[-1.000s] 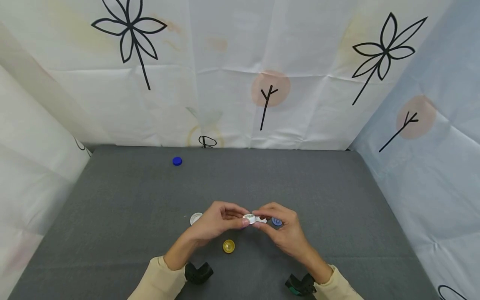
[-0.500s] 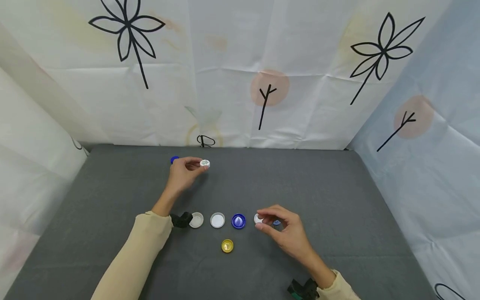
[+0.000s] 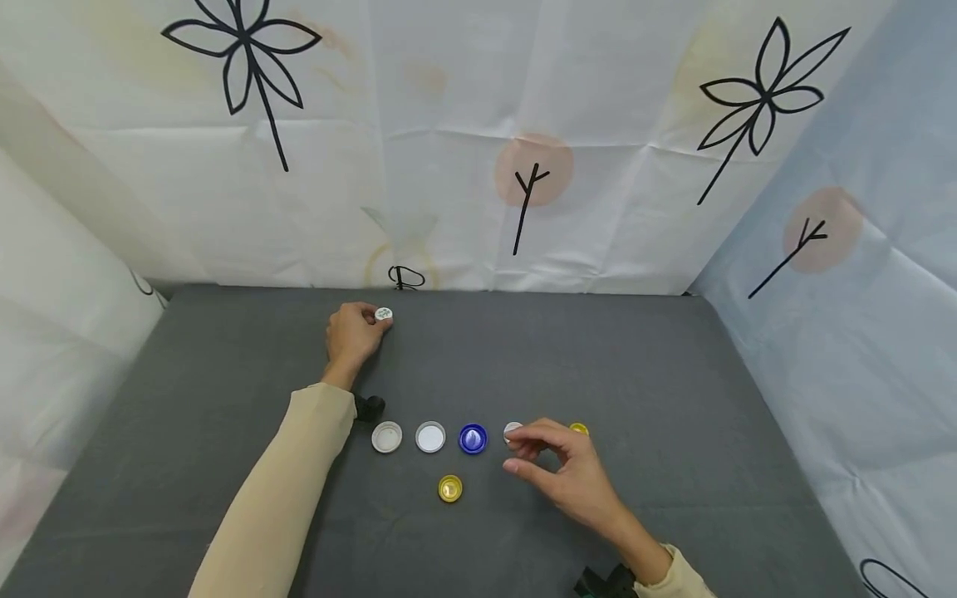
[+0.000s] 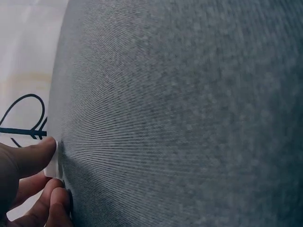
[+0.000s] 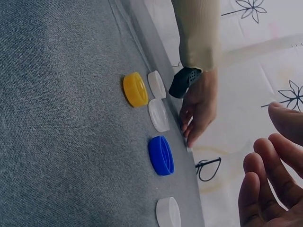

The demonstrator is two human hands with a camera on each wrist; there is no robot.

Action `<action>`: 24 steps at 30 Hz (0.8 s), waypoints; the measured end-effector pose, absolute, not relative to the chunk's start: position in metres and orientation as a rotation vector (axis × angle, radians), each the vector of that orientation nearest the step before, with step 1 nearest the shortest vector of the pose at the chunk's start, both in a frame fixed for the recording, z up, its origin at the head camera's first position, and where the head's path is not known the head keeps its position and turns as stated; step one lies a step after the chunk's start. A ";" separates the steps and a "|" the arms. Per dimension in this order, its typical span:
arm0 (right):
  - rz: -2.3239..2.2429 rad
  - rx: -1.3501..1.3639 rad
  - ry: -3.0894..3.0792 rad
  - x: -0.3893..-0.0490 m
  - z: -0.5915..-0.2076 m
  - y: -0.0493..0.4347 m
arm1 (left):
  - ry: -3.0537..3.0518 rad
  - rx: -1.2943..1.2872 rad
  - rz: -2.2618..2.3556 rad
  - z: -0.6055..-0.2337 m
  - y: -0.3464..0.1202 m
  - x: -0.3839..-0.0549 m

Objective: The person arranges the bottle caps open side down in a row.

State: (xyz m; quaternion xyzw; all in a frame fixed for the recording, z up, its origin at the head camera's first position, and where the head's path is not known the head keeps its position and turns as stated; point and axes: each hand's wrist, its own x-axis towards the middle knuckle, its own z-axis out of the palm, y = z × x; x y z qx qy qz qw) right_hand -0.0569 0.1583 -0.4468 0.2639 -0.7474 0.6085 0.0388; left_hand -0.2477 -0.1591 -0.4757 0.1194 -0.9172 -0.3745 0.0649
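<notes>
My left hand (image 3: 353, 336) reaches to the far left of the table and pinches a small white bottle cap (image 3: 384, 314) between thumb and fingers. In the left wrist view, that cap's edge shows under the thumb (image 4: 40, 153). My right hand (image 3: 564, 473) hovers over the right end of a row of caps, thumb and fingers apart, holding nothing. Just beyond its fingertips lies a white cap (image 3: 512, 430); a yellow cap (image 3: 579, 428) peeks out behind the knuckles. Left of them sits a blue cap (image 3: 473, 438), hollow side up.
Two white caps, one at the row's left end (image 3: 386, 437) and one beside it (image 3: 430, 437), continue the row. Nearer me lies another yellow cap (image 3: 449, 488). A patterned white curtain (image 3: 449, 166) stands behind the grey table (image 3: 635, 357).
My left hand has moved from the middle to the far left with the white cap, now covering the far blue cap. My right fingers have come away from the other white cap.
</notes>
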 end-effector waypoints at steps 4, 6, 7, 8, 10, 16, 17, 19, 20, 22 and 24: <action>1.855 0.833 -2.295 -0.056 -0.450 0.156 | -2.771 0.357 -1.105 -0.475 -0.158 -0.248; 1.859 0.827 -2.317 -0.054 -0.451 0.154 | -2.770 0.362 -1.106 -0.475 -0.158 -0.248; 1.858 0.823 -2.329 -0.054 -0.452 0.154 | -2.770 0.365 -1.107 -0.475 -0.158 -0.248; 1.857 0.814 -2.345 -0.053 -0.453 0.153 | -2.769 0.368 -1.110 -0.476 -0.158 -0.247; 1.854 0.798 -2.379 -0.052 -0.455 0.151 | -2.767 0.363 -1.108 -0.474 -0.159 -0.246; 1.819 0.837 -2.420 -0.054 -0.471 0.144 | -2.710 0.250 -1.133 -0.466 -0.158 -0.230; 1.808 0.857 -2.419 -0.054 -0.474 0.142 | -2.697 0.216 -1.144 -0.464 -0.157 -0.226; 1.780 0.900 -2.423 -0.055 -0.482 0.139 | -2.679 0.144 -1.165 -0.461 -0.154 -0.218; 1.755 0.922 -2.428 -0.055 -0.485 0.137 | -2.674 0.106 -1.179 -0.459 -0.152 -0.213; 1.708 0.957 -2.452 -0.055 -0.490 0.134 | -2.673 0.032 -1.201 -0.456 -0.148 -0.203; 1.646 0.986 -2.489 -0.055 -0.494 0.131 | -2.680 -0.031 -1.223 -0.454 -0.145 -0.193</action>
